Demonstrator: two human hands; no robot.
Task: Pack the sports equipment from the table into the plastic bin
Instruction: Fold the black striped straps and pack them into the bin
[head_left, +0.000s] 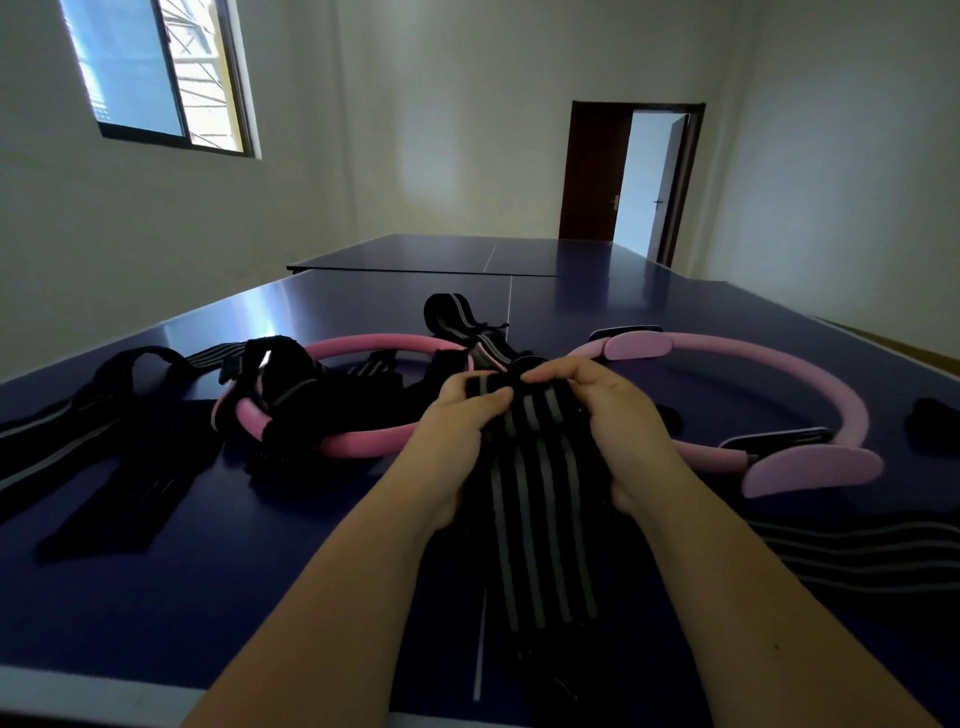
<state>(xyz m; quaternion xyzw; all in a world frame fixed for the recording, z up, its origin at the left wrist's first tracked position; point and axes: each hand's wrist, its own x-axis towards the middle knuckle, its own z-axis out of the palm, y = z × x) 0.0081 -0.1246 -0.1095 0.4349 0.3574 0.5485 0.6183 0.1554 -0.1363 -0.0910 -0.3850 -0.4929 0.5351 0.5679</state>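
Bench: a dark blue surface is spread beneath both hands; all the gear is carried on it.
Loose straps: black with grey stripes, laid in a heap well to the left of the left hand.
Lilac ring: laid flat just right of the right hand.
Pink ring: laid left of and beyond the left hand, partly covered by black straps.
Striped wrap: held between both hands, its length trailed back between the forearms.
Left hand: curled on the wrap's far end, thumb pressed on top.
Right hand: curled round the same end, fingers folded over its edge.
Rolled wrap: set beyond the hands.
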